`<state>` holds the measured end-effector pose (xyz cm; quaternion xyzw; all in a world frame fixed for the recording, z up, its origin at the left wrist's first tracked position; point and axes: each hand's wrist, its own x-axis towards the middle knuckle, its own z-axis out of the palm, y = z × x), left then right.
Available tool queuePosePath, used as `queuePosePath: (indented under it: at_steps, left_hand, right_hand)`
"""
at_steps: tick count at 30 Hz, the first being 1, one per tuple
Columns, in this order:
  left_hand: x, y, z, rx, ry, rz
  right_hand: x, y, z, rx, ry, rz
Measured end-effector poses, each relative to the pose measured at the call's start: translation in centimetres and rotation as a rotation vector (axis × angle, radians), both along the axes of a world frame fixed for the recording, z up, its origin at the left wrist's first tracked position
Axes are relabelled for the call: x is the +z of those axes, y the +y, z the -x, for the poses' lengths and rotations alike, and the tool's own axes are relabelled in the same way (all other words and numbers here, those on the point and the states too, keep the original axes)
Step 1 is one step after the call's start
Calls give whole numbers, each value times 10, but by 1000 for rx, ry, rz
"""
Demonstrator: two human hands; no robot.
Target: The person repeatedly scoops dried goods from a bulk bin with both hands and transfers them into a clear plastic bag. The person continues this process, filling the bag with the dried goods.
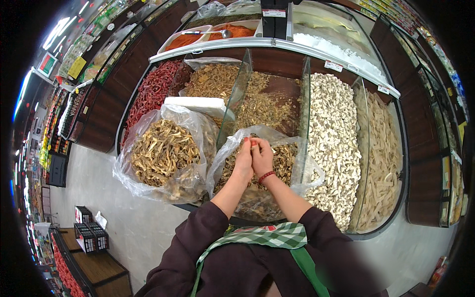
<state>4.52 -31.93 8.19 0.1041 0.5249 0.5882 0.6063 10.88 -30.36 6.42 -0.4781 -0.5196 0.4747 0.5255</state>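
Observation:
My left hand (243, 159) and my right hand (262, 156) meet side by side, their fingers curled in and their fingertips pinched around a small dark dried mushroom piece (254, 135), mostly hidden by the fingers. Both are above an opened clear plastic bag (219, 174) full of brown dried mushroom strips (289, 154). A red bracelet circles my right wrist. To the left stands another clear plastic bag (124, 178), its mouth folded back around paler dried mushroom strips (163, 152).
Glass dividers (306, 96) separate the bin's sections. Red dried chillies (156, 85) fill the far left; white diced dried pieces (334, 148) and beige dried strips (382, 167) lie to the right. A white foam block (195, 102) sits behind the left bag. Spice trays (237, 28) stand beyond.

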Motion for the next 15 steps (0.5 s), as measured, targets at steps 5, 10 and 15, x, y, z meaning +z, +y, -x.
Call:
queuePosePath:
  at_steps: [5,10,15]
  left_hand:
    - [-15,4,39,-439,907,235]
    - [-12,-19,54,-783,1052,71]
    - [4,-27,48,-1185,1276,-4]
  right_hand:
    - [5,13,-63,112,-348,-288]
    - [41,-18,-112,741,-810,-127]
    - [45,-47,-126,1180,-1190,-14]
